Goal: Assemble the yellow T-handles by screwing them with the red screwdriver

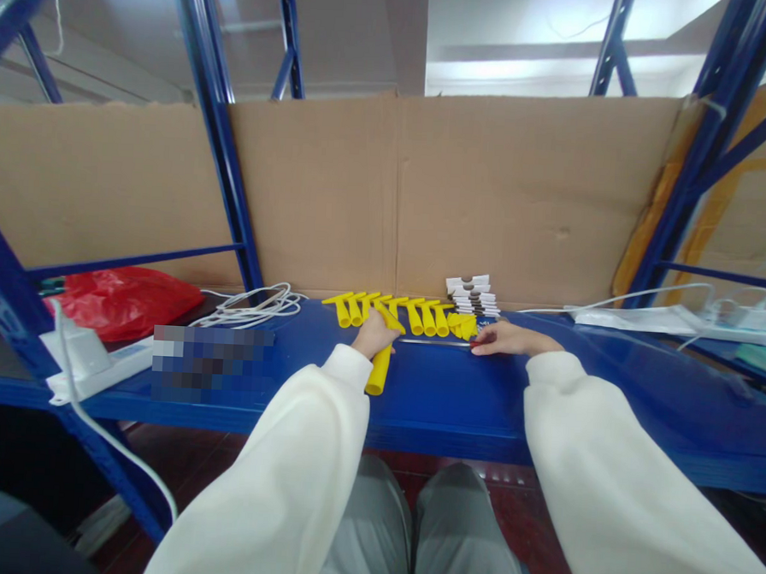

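My left hand (373, 334) is wrapped round a yellow T-shaped piece (378, 374), whose wide tube end points toward me. My right hand (504, 338) holds the red handle of a screwdriver (435, 343); its thin metal shaft points left, toward the yellow piece. Several more yellow T-shaped pieces (416, 316) stand in a row behind my hands. Small yellow parts (461, 326) lie in a pile at the right end of that row. Behind them is a stack of small white pieces (476, 299).
The blue shelf (447, 402) has a cardboard wall (490, 198) behind it. On the left are a red plastic bag (131, 299), coiled white cable (259, 306) and a white power strip (122, 363). Another strip (644, 320) lies at right, between blue posts.
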Available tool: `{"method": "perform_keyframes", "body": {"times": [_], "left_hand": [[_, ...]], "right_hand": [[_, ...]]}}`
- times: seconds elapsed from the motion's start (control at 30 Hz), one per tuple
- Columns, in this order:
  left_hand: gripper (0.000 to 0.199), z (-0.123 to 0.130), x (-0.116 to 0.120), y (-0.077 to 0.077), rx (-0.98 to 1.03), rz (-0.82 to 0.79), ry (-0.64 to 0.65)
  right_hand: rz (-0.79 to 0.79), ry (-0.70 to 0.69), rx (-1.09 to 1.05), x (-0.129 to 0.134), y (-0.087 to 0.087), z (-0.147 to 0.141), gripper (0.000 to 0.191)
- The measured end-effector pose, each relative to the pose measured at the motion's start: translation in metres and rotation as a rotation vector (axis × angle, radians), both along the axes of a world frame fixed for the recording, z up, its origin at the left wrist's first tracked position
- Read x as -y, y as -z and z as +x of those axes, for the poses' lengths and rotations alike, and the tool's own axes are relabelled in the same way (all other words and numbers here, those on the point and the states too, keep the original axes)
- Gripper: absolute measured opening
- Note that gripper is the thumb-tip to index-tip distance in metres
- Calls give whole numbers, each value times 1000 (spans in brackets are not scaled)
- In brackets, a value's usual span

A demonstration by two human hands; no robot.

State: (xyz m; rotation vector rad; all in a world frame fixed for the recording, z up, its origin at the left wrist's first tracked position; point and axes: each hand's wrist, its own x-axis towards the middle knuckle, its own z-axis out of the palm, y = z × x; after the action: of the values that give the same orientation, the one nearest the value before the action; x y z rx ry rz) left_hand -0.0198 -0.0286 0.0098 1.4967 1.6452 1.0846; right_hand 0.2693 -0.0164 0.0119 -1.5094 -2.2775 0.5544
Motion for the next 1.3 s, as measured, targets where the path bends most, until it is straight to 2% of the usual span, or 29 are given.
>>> {"method": "perform_keyframes", "body": {"times": [0.13, 0.23, 0.47, 0.73, 0.93, 1.3], "left_hand": [[41, -1, 0, 0, -44, 5, 12], [41, -3, -2, 1, -89, 22, 16], [39, -7, -7, 5, -171, 110, 1], [35, -3, -6, 5, -223, 154, 25], [31, -2, -5, 5, -291, 200, 58], [29, 0, -1, 5, -252, 190, 98]], "right_hand": [[23, 37, 9, -2, 3, -3, 16], [69, 77, 6, -5, 8, -4, 7], [116, 128, -155, -14, 13, 3, 16], [181, -19, -450, -21, 15, -1, 35], [227, -41, -488, -24, 17, -2, 37], [250, -20, -433, -24, 18, -2, 37]]}}
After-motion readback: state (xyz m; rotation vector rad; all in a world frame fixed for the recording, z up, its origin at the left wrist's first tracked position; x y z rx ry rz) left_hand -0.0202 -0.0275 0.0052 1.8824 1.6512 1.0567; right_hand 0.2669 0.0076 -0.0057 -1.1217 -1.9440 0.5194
